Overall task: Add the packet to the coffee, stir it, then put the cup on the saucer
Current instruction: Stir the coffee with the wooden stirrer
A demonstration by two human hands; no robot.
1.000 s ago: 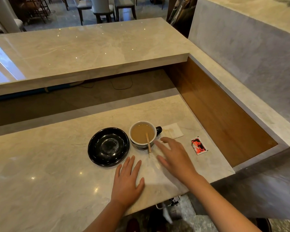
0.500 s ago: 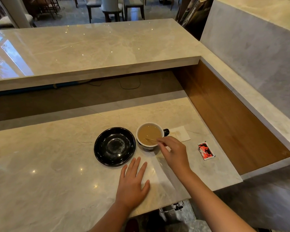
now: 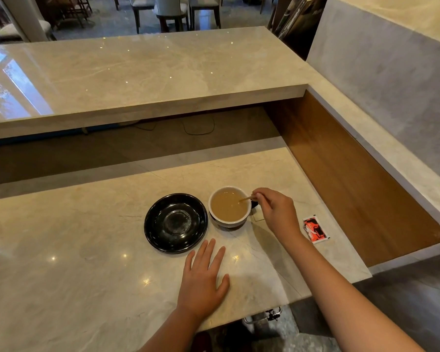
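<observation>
Now we find the coffee cup (image 3: 229, 205) standing on the marble counter (image 3: 87, 262) just beside the black saucer (image 3: 175, 223), not yet on it. A second ago the wooden stirrer (image 3: 247, 198) leaned unattended against the rim; our right hand (image 3: 277, 212) has since come in and pinches its upper end between fingertips, its lower end in the milky coffee. We judge stirring begun. The left hand (image 3: 203, 280) stays flat on the counter, fingers spread, holding nothing. The red packet (image 3: 314, 229) lies well to the right, apparently spent.
</observation>
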